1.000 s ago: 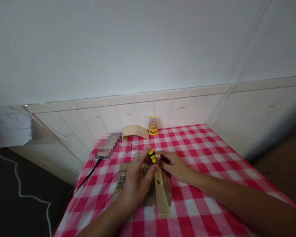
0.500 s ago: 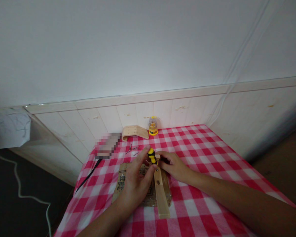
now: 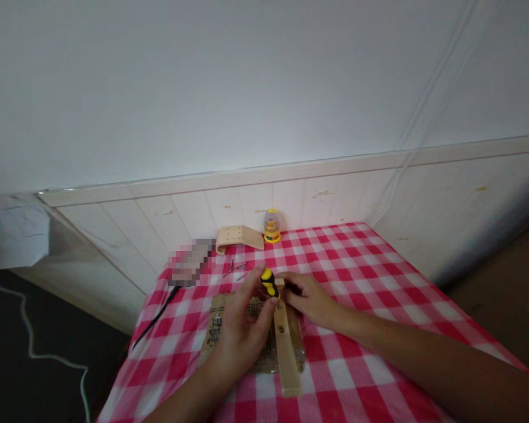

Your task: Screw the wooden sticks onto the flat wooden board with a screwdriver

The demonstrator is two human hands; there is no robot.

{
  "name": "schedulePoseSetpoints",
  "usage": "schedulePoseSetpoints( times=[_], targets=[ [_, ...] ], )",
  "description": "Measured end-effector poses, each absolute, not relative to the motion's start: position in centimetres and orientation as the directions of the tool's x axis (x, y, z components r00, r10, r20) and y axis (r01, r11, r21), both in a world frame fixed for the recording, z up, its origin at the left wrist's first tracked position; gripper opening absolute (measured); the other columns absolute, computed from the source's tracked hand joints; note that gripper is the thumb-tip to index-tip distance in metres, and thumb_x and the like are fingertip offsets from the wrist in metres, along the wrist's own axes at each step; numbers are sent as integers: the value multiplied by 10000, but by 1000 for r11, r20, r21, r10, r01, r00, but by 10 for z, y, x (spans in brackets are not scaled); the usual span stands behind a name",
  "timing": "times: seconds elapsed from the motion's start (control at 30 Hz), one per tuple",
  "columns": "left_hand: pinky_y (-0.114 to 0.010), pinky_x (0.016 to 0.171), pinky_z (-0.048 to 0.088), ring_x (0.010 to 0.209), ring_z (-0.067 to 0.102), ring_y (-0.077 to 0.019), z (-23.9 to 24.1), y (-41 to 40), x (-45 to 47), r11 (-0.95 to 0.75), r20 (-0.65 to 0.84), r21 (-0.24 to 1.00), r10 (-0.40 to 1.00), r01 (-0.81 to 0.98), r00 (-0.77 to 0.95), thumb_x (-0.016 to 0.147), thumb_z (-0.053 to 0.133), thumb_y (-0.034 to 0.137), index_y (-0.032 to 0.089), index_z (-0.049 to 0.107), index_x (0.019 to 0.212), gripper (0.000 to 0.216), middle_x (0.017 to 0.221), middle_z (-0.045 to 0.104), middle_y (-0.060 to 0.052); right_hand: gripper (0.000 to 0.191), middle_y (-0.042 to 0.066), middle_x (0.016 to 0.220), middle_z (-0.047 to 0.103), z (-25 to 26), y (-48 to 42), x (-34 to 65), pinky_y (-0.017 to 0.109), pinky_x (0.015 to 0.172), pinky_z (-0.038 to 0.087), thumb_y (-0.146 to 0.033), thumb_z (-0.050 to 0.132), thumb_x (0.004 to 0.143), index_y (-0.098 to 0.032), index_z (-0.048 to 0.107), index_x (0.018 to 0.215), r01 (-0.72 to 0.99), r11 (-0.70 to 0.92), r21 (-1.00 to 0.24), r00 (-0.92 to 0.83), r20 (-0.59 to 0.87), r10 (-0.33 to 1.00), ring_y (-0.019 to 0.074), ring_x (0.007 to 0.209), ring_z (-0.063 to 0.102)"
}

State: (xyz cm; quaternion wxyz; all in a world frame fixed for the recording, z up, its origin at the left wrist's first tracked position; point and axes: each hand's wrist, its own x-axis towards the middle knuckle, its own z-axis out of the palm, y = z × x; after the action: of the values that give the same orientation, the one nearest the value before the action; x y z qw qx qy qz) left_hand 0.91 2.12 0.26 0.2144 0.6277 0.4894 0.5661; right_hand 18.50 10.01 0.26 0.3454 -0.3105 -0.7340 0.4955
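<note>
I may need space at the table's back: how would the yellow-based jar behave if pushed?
The jar might tip, standing taller than wide. On its side it would probably roll, given its round body. Clear and plastic-looking, it is likely stiff.

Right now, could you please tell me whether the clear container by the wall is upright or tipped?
Upright: the clear container stands with its yellow base on the checked tablecloth and its yellow top uppermost.

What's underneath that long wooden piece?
A brown printed packet on the checked tablecloth lies beneath the wooden piece. What the piece and left hand cover can't be seen.
</note>
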Motion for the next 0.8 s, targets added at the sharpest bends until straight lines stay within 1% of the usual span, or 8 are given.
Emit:
schedulePoseSetpoints(
  times=[0.13,0.2,0.3,0.43,0.6,0.73,0.8],
  targets=[
    [-386,970,569,1088,707,-219,1,20,10,-394,442,873,888,288,-126,941,658,240,285,474,1496,586,1286,695,-86,213,55,944,768,3,100,185,317,776,542,-192,599,874,-173,744,1029,118,319,-941,-574,197,795,220,872,703],
    [-380,973,569,1107,704,-225,4,17,10,-386,426,891,892,238,-149,948,659,268,287,443,1523,614,1290,695,-91,211,49,941,766,4,100,185,302,759,536,-175,590,868,-179,742,1015,121,319,-940,-577,195,793,214,869,699],
    [-356,943,579,1075,714,-215,10,11,11,-375,402,911,902,174,-160,956,658,288,297,353,1577,692,1250,710,-96,205,43,901,754,4,100,185,291,732,528,-173,583,864,-177,739,998,133,314,-940,-571,187,799,204,831,689],
    [-333,925,578,1031,714,-198,15,6,11,-365,385,918,914,154,-128,946,671,277,301,372,1564,687,1217,707,-92,192,42,865,743,3,100,185,275,685,502,-180,584,861,-168,737,977,172,320,-932,-560,175,810,191,775,668],
    [-335,911,584,1040,703,-200,14,3,9,-355,385,911,915,211,-122,938,656,234,300,395,1543,662,1253,677,-100,211,41,887,749,3,100,185,277,700,508,-194,580,873,-175,739,1011,150,317,-937,-569,180,802,191,795,673],
    [-350,861,610,1059,712,-227,15,3,6,-370,422,864,902,342,-89,913,666,211,303,416,1516,659,1301,660,-113,185,34,859,743,4,99,185,289,722,526,-207,590,879,-186,740,986,163,312,-936,-563,171,809,198,804,680],
    [-338,838,619,1036,722,-224,16,3,5,-391,463,821,882,415,-86,903,672,202,299,449,1490,635,1282,670,-108,180,40,874,747,5,99,185,290,718,529,-208,584,882,-186,738,973,158,308,-938,-566,170,807,200,804,683]
  ],
)
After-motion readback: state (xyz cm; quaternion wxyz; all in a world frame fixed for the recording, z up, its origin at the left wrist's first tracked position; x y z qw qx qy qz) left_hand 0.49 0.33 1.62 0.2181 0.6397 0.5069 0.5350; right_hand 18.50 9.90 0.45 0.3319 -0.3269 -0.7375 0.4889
